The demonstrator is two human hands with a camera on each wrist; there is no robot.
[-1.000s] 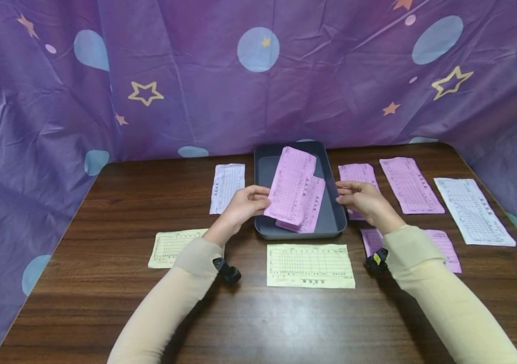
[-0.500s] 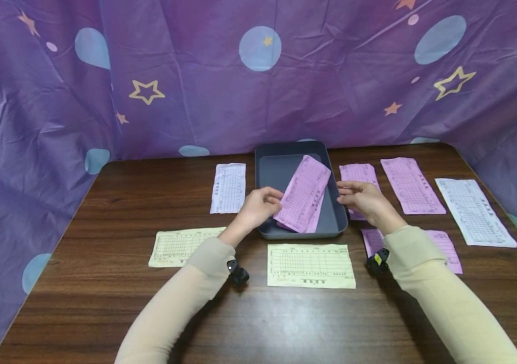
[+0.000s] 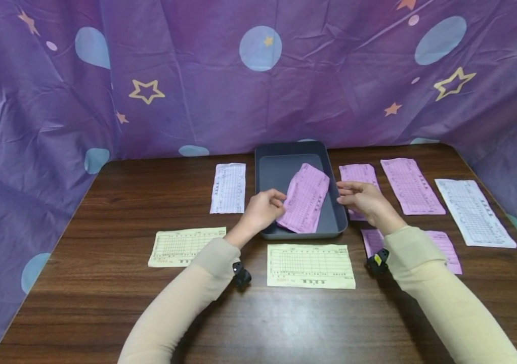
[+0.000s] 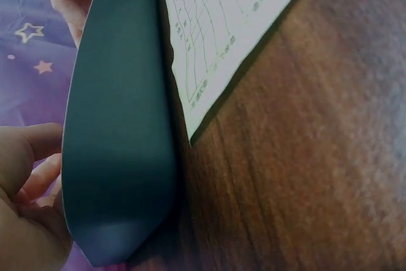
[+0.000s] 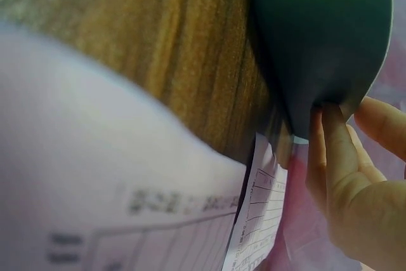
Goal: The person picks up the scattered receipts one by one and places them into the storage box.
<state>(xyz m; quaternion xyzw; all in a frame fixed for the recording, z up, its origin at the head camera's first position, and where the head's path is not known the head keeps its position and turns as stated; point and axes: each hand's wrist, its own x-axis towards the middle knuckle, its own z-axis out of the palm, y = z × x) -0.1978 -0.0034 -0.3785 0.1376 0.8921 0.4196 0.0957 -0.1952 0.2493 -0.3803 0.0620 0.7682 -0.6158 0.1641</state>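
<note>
Several pink printed slips (image 3: 305,202) lie overlapped and tilted in the dark grey tray (image 3: 272,164). My left hand (image 3: 263,208) reaches over the tray's near left rim. Its thumb and fingers pinch the left edge of the top slip. In the left wrist view the tray wall (image 4: 117,118) hides the slips, and the left hand (image 4: 28,201) shows with bent fingers. My right hand (image 3: 368,201) touches the tray's right side with fairly straight fingers, above another pink slip (image 3: 357,173). The right wrist view shows the right hand's fingers (image 5: 339,150) against the tray's outer wall.
Yellow slips lie in front, one below the tray (image 3: 310,265) and one at the left (image 3: 176,247). A white slip (image 3: 228,188) is left of the tray. Pink slips and a larger white slip (image 3: 474,212) lie right on the wooden table (image 3: 117,202). A purple curtain hangs behind.
My left hand has moved slightly right and lowered the top pink slip onto the one beneath, turning it so they nearly line up. The right hand has stayed at the tray's side.
</note>
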